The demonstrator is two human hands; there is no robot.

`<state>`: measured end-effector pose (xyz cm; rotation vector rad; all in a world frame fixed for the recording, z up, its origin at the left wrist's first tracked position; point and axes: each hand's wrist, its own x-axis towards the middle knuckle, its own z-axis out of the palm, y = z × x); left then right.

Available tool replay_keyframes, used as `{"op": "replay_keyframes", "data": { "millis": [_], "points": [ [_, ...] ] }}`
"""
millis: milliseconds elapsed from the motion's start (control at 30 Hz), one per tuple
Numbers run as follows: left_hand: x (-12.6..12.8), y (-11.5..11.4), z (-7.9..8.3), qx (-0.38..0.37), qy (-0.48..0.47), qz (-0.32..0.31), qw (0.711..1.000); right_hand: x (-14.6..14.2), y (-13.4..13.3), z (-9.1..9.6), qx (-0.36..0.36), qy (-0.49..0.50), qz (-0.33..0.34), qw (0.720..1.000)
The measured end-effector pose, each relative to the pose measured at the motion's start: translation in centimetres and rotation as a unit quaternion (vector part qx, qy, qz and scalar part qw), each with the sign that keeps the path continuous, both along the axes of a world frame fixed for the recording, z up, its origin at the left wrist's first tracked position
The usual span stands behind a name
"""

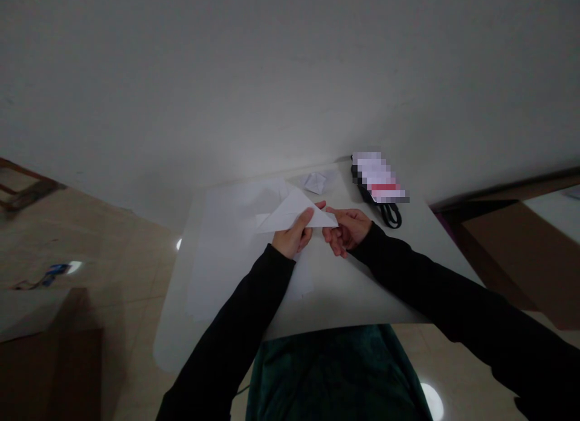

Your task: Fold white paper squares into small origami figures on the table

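Note:
A folded white paper (290,214) with a pointed triangular shape is held up over the table. My left hand (293,235) grips its lower edge between thumb and fingers. My right hand (348,231) pinches the pointed tip at the right end. Under the hands lies a large flat white sheet (226,240) on the white table (362,294). Beyond the fold sits a small folded paper piece (315,181), out of reach of both hands.
A pixelated packet (378,178) with a black strap (389,215) lies at the table's far edge against the white wall (290,77). Brown cardboard (498,252) stands at the right, and a dark green chair back (335,372) is below the near edge.

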<state>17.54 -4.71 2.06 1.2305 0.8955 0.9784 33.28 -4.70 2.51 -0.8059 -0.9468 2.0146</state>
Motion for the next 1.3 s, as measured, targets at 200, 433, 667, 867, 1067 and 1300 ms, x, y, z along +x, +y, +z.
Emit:
{"op": "replay_keyframes", "data": {
  "millis": [200, 433, 667, 867, 1067, 1300],
  "points": [
    [0.2, -0.2, 0.2, 0.002, 0.034, 0.03, 0.999, 0.0, 0.0, -0.2, 0.001, -0.019, -0.004, 1.0],
    [0.1, -0.2, -0.2, 0.008, 0.037, 0.019, 0.999, -0.2, -0.2, -0.4, 0.057, -0.082, -0.036, 0.994],
    [0.1, -0.3, -0.1, 0.004, 0.024, 0.006, 1.0, -0.1, -0.6, -0.6, 0.096, -0.122, -0.05, 0.987],
    [-0.2, 0.1, -0.6, 0.036, 0.071, 0.037, 0.996, 0.6, -0.2, 0.3, 0.137, -0.155, -0.083, 0.975],
    [-0.4, 1.1, -1.0, 0.079, 0.012, 0.175, 0.981, 1.2, 0.6, -0.2, 0.188, -0.146, -0.173, 0.956],
    [-0.3, 1.6, -1.1, 0.079, -0.025, 0.279, 0.957, 0.9, 0.7, -0.9, 0.121, -0.105, -0.173, 0.972]
  ]
}}
